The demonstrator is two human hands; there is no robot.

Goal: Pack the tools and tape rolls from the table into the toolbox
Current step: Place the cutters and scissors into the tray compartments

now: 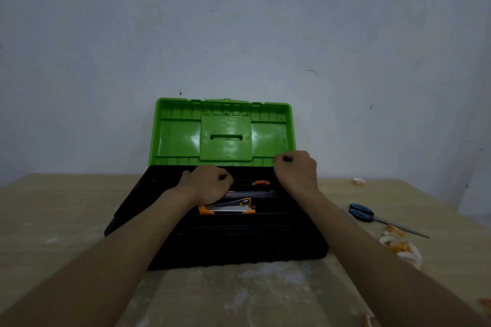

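Left hand (pixel 206 183) is curling over the black plastic toolbox (pixel 239 244) tray, right hand (pixel 296 170) apart at the far rim, likely seating it (grips unclear), while blue-handled steel scissors (pixel 372 216) and white tape rolls (pixel 398 245) are lying unpacked at right.

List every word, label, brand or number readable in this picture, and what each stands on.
Nothing can be read.
Raised lettering near the top edge of the green toolbox lid: too blurred to read.
The orange tool in the toolbox, scissors, tape rolls: no legible markings.
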